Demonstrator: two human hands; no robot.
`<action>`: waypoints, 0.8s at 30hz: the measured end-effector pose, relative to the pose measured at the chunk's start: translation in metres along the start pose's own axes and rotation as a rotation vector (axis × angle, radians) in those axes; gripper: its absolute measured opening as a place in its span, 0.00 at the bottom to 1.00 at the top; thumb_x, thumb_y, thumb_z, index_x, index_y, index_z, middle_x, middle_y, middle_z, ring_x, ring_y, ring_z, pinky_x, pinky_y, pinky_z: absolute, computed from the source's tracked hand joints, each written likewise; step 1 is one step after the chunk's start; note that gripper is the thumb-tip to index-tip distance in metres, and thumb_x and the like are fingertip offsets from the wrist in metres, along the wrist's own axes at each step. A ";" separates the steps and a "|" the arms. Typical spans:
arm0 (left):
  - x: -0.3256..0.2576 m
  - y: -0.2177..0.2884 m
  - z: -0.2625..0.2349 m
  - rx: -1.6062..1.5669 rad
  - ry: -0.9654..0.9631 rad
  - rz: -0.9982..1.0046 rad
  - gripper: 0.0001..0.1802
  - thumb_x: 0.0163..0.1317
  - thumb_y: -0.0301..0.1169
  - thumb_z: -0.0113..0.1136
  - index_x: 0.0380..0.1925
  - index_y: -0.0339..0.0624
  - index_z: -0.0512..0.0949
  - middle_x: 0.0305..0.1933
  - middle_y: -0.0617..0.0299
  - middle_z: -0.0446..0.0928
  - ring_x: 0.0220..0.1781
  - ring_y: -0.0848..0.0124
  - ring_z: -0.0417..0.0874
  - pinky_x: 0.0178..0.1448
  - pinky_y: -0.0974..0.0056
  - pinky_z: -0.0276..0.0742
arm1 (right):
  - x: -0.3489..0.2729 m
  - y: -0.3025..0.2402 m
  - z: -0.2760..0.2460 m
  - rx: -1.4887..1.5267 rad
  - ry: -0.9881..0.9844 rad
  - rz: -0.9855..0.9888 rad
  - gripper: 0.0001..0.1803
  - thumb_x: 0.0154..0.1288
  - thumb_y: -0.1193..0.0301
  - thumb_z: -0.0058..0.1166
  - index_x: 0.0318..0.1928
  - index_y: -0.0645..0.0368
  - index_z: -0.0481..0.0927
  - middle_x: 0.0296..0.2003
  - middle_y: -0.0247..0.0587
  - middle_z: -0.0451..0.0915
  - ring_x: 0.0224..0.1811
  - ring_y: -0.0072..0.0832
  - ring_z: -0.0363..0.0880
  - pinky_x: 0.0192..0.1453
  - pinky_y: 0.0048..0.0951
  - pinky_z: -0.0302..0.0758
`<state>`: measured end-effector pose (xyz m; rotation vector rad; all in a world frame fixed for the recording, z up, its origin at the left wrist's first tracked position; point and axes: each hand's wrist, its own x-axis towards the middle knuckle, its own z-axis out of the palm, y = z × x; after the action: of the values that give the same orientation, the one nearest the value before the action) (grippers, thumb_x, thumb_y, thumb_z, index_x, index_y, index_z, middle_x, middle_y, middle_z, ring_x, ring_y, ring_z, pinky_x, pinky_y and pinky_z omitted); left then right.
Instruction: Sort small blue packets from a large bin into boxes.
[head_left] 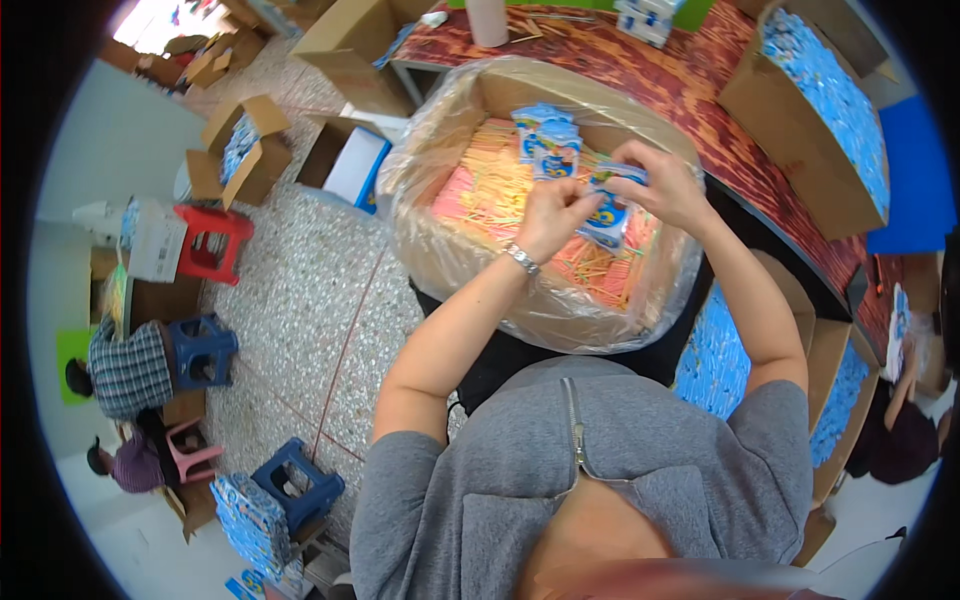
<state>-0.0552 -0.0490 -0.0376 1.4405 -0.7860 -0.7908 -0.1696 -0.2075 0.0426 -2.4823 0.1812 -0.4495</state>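
Head view: both hands are over the plastic-lined cardboard box (440, 250) of pink and yellow sticks (490, 190). Left hand (550, 215) and right hand (665, 185) have fingers closed on a blue packet (605, 215), held just above the sticks. More packets (548, 140) lie behind. Best to pinch near the edges and keep the packet level, I'd say.

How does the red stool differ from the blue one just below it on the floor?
The red stool is bright red, while the blue stool is dark blue. The red stool stands beside an open cardboard box; the blue stool stands right next to a crouching person in a checked shirt. Both are small plastic stools with open tops, standing upright on the speckled floor.
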 end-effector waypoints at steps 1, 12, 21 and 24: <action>-0.003 0.003 -0.001 0.086 -0.027 -0.010 0.08 0.63 0.29 0.63 0.32 0.34 0.81 0.30 0.66 0.82 0.31 0.83 0.78 0.36 0.73 0.76 | -0.002 -0.004 0.000 0.136 -0.134 0.258 0.11 0.63 0.67 0.60 0.41 0.60 0.79 0.26 0.37 0.81 0.31 0.23 0.81 0.35 0.27 0.75; -0.079 0.032 -0.033 0.292 0.328 0.089 0.19 0.49 0.36 0.74 0.17 0.38 0.73 0.17 0.59 0.74 0.18 0.70 0.74 0.24 0.65 0.69 | 0.041 -0.019 0.064 0.824 -0.337 0.090 0.14 0.68 0.64 0.56 0.46 0.62 0.79 0.34 0.30 0.81 0.32 0.19 0.78 0.41 0.24 0.76; -0.112 0.032 -0.043 0.269 0.374 0.226 0.18 0.49 0.31 0.73 0.19 0.36 0.71 0.20 0.57 0.71 0.20 0.69 0.72 0.24 0.65 0.67 | 0.096 0.018 0.207 -0.393 -0.480 0.118 0.19 0.61 0.61 0.54 0.45 0.64 0.81 0.46 0.58 0.79 0.49 0.48 0.80 0.50 0.45 0.77; -0.117 0.030 -0.053 0.304 0.384 0.243 0.17 0.49 0.30 0.74 0.19 0.36 0.71 0.20 0.58 0.71 0.20 0.69 0.72 0.24 0.66 0.67 | 0.101 0.009 0.213 -0.430 -0.516 0.135 0.19 0.61 0.63 0.53 0.45 0.66 0.80 0.47 0.58 0.79 0.49 0.49 0.81 0.51 0.46 0.77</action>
<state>-0.0732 0.0776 -0.0055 1.6619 -0.7839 -0.2021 0.0006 -0.1226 -0.0970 -2.8814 0.2516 0.3260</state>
